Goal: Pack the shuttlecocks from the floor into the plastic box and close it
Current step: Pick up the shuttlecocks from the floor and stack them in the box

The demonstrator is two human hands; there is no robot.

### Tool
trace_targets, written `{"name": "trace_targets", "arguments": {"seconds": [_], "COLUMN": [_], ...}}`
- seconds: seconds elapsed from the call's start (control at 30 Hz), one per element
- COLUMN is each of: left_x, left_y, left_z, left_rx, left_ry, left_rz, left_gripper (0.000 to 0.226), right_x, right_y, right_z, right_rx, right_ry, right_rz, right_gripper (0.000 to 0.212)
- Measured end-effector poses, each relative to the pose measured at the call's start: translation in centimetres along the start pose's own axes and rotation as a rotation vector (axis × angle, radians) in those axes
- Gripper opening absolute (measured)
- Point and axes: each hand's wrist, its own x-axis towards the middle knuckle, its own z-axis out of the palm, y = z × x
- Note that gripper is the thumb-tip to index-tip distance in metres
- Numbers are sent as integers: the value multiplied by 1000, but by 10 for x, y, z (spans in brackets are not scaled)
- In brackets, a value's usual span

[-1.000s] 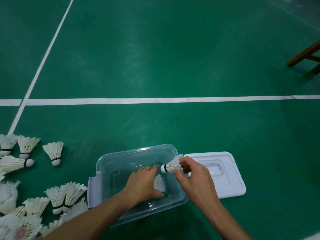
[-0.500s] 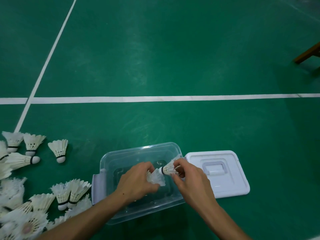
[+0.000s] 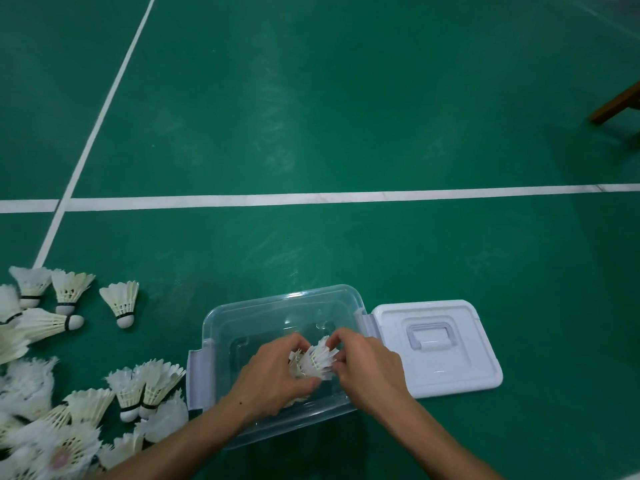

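Note:
A clear plastic box (image 3: 277, 303) stands open on the green floor near the bottom centre. Both hands are over its inside. My left hand (image 3: 273, 372) and my right hand (image 3: 363, 365) together grip white shuttlecocks (image 3: 317, 358), one pushed nose-first into the skirt of the other. Their cork ends are hidden between my fingers. The box's white lid (image 3: 440, 372) with a handle lies flat on the floor just right of the box. A heap of loose shuttlecocks (image 3: 52, 410) covers the floor at the left.
Several single shuttlecocks (image 3: 121, 301) lie at the upper edge of the heap, left of the box. White court lines (image 3: 346, 196) cross the floor beyond the box. A brown wooden leg (image 3: 616, 102) shows at the far right edge.
My right hand has pushed its shuttlecock leftward into the one in my left hand. The two hands, apart before, now meet over the box.

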Motion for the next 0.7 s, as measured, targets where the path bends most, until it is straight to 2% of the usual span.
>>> {"name": "trace_targets", "arguments": {"seconds": [0.2, 0.33, 0.47, 0.7], "left_x": [6, 12, 15, 21], "left_y": [-8, -15, -14, -11], "left_z": [10, 17, 22, 30], "left_rx": [70, 191, 271, 310], "left_ry": [-128, -160, -163, -177], "left_rz": [40, 48, 53, 17], "left_gripper": [43, 37, 31, 40], "right_x": [-2, -7, -9, 0], "right_y": [3, 13, 26, 40], "right_z": [-3, -13, -26, -49], "right_rx": [-31, 8, 192, 615], "right_ry": [-91, -26, 59, 125], "right_rz": [1, -11, -3, -18], "right_gripper": [31, 27, 23, 21]}}
